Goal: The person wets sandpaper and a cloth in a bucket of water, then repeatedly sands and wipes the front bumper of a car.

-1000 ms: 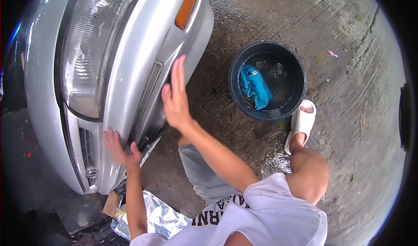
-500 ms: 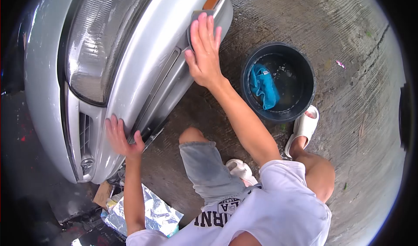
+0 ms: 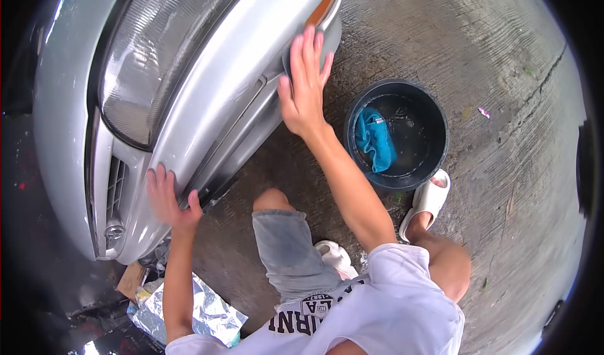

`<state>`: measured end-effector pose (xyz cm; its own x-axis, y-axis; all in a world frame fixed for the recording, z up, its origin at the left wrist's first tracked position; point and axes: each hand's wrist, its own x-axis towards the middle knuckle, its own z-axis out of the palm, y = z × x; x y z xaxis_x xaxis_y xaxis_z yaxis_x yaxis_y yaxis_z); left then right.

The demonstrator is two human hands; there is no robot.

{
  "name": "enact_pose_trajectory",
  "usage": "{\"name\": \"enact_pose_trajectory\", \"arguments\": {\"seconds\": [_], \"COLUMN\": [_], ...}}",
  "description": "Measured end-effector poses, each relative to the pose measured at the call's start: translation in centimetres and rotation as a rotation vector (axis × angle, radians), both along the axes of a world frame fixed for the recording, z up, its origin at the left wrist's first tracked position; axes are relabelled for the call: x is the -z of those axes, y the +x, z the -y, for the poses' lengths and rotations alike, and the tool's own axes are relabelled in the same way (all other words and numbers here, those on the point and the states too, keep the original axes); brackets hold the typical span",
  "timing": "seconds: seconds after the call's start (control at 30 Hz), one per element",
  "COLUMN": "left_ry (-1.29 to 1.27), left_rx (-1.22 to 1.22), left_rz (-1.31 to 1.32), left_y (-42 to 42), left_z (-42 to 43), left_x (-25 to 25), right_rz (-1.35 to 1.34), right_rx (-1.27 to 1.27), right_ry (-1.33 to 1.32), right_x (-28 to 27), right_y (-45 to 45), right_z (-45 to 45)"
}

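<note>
My right hand [image 3: 305, 88] lies on the silver car bumper [image 3: 217, 72] with its fingers stretched out, just below the orange side lamp [image 3: 321, 6]. Under it, held against the bumper, is a dark grey sheet that looks like sandpaper [image 3: 286, 61]; only a narrow edge of it shows. My left hand [image 3: 171, 201] is open, slightly blurred, and rests flat on the bumper's lower left part beside the grille [image 3: 115, 185]. Nothing shows in it. The clear headlight [image 3: 148, 59] sits above both hands.
A black bucket [image 3: 445, 128] of water with a blue cloth [image 3: 375, 141] in it stands on the wet concrete floor [image 3: 503, 185] at right. Crumpled foil [image 3: 211, 311] and a cardboard piece [image 3: 130, 281] lie below the bumper. My feet wear white slippers [image 3: 429, 203].
The view has shifted slightly. My right hand has moved a little to the right along the bumper, and less of the grey sheet shows. My left hand stays on the bumper.
</note>
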<state>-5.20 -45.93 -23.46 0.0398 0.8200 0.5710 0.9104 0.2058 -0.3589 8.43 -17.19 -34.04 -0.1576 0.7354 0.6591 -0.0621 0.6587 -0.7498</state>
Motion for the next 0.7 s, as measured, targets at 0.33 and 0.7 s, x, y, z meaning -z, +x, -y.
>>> {"name": "enact_pose_trajectory", "arguments": {"seconds": [0.33,0.7], "left_ry": [-0.006,0.012], "left_rx": [-0.022,-0.025], "left_rz": [0.012,-0.036], "left_y": [0.1,-0.1], "left_z": [0.2,0.6], "left_x": [0.0,0.3], "right_rz": [-0.061,-0.380], "right_rx": [-0.036,-0.157], "right_ry": [-0.073,-0.566], "right_x": [-1.2,-0.5], "right_y": [-0.5,-1.1], "right_z": [0.7,-3.3]}}
